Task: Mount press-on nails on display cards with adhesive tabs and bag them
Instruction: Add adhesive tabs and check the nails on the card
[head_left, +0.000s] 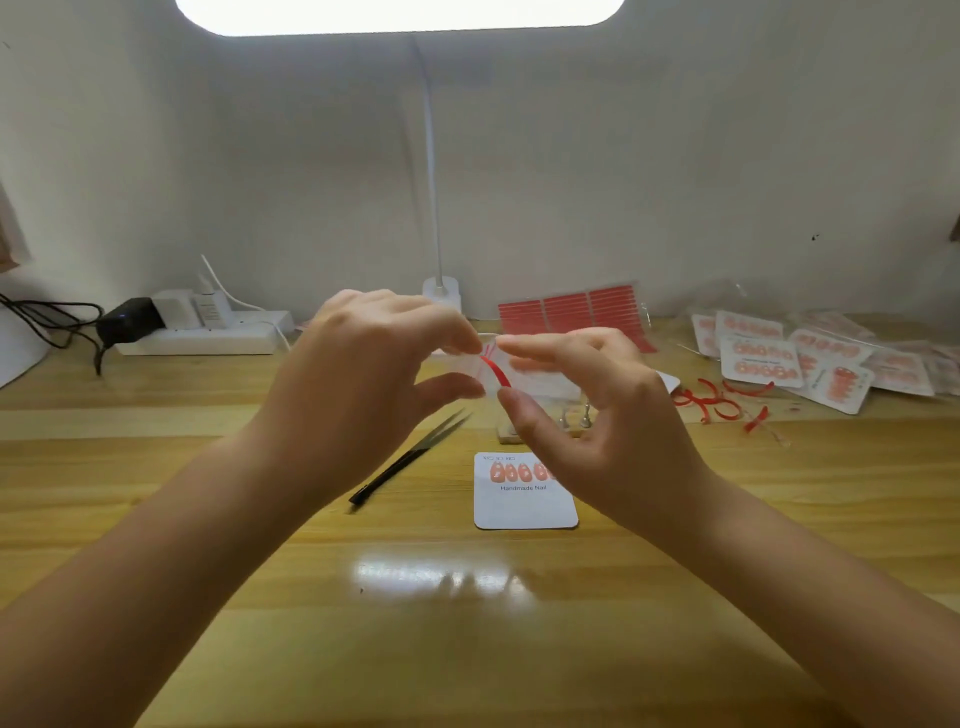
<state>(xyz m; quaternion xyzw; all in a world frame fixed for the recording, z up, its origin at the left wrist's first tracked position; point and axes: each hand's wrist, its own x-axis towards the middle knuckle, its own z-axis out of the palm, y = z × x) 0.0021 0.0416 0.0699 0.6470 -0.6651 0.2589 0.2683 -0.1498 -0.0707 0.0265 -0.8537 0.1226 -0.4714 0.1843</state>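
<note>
Red curled adhesive strip (493, 370) held up above the desk, between both hands, over a bit of clear film that is hard to make out. Left hand (363, 374) fingers bent, thumb and forefinger tips close at the strip's left side; looks like a pinch on the film edge but can't tell for sure. Right hand (592, 410) forefinger out straight over the strip, thumb under it, pinching the strip's lower end. White square display card (524, 499) printed "Handmade Nail" lies flat on the wooden desk (415, 597) below the hands, row of orange-pink press-on nails (519, 472) along its top, right end hidden by the right hand. Black pointed tweezers (410, 457) lie just left of the card, apart from it. Red sheet of adhesive tabs (571, 312) sits at the back near the wall. Peeled red curly strips (711, 402) scattered to the right. Pile of finished cards in clear bags (810, 358) far right. White power strip (202, 335) with plugs back left. White lamp base (441, 291) back centre.
</note>
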